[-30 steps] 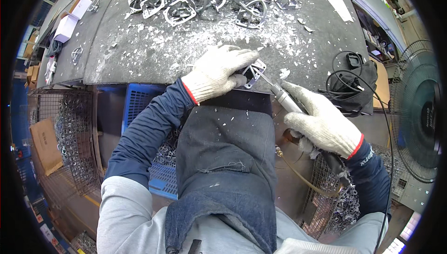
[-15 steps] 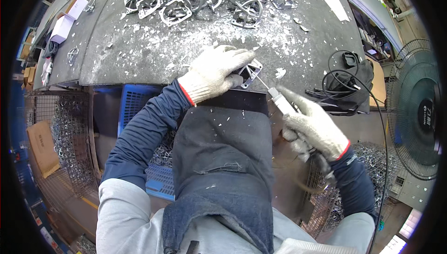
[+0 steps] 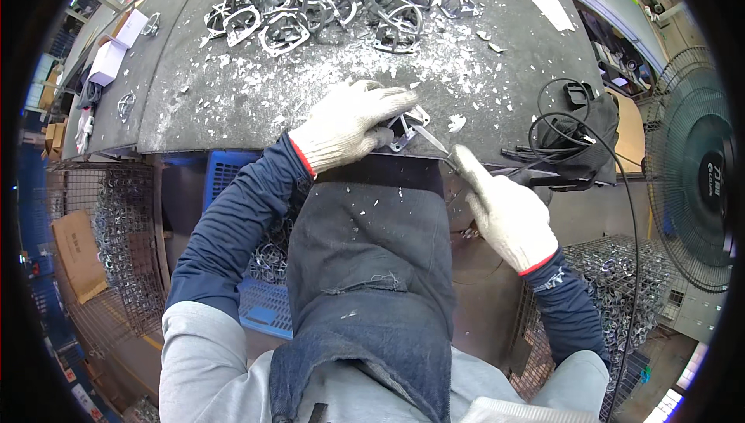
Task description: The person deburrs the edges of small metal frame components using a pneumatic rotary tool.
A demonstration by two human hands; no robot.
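At the near edge of the table, my left hand [image 3: 349, 119], in a white knit glove, is closed on a small silver metal bracket [image 3: 405, 127] with an open frame. Its fingertips and thumb pinch the far side and left side of the part. My right hand [image 3: 506, 209], gloved alike, grips a hand-held tool with a narrow silver blade [image 3: 431, 140]. The blade slants up to the left, and its tip is at the bracket's right side; whether it touches cannot be made out. The glove hides the tool's body.
A heap of similar metal parts [image 3: 322, 4] lies at the back of the table [image 3: 167, 116], with white flakes scattered before it. Black cable [image 3: 535, 140] coils at the right, near a fan [image 3: 702, 175]. Wire baskets [image 3: 116, 229] and a blue crate [image 3: 264, 306] stand below.
My right hand has turned over the tool and shifted a little left, so the tool's pale body is now covered. The left hand and bracket have moved slightly left and remain together.
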